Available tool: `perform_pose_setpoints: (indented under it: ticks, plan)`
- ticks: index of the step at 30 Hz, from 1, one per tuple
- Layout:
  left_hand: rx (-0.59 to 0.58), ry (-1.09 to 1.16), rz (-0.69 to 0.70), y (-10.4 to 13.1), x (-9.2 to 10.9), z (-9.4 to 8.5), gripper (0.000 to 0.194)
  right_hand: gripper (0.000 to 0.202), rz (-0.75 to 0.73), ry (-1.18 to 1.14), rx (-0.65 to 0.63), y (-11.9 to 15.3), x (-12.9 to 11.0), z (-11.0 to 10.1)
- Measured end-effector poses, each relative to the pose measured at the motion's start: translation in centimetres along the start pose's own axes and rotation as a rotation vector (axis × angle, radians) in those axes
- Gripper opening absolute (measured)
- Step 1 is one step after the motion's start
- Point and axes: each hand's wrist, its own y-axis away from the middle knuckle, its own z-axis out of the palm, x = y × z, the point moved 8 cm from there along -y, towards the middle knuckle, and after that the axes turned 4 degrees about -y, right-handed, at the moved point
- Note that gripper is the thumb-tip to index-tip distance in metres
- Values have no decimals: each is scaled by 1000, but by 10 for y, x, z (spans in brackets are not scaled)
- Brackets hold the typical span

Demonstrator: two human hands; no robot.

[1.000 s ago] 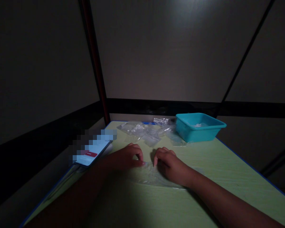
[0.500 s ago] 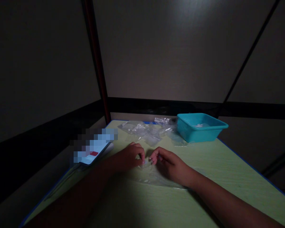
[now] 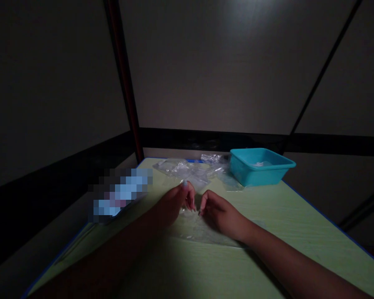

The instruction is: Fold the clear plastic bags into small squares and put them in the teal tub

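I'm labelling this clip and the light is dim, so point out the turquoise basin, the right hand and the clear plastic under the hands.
Turquoise basin (image 3: 260,177): head view, outer front wall.
Right hand (image 3: 220,212): head view, back of the hand.
Clear plastic (image 3: 197,233): head view, near part.

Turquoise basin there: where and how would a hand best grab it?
Probably at the near rim of the turquoise basin, right hand coming from the front, fingers hooked under: the rim juts out above a sloping wall, and the basin stands upright.
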Motion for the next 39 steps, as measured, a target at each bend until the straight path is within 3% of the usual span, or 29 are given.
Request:
perform_pose_setpoints:
  ticks: [3,6,13,24,29,36,39]
  plan:
    - [-82,300,-116,-3,-21,17,63,12,39,-131,51,-2,-2,-5]
    - [-35,400,-226,-5,-37,18,65,13,38,-237,101,-3,-7,-11]
    - [-54,496,-362,-1,-35,20,69,7,81,-359,61,-6,3,-9]
    - [-70,613,-433,-3,-46,21,70,7,57,-322,125,-7,9,-17]
    - [-57,624,-423,-3,-47,20,68,1,47,-344,49,-8,6,-12]
    - [-58,549,-419,-1,-55,19,57,9,115,-129,66,-5,18,-14]
    - [-5,558,-437,0,-54,15,51,12,106,-8,64,-4,17,-16]
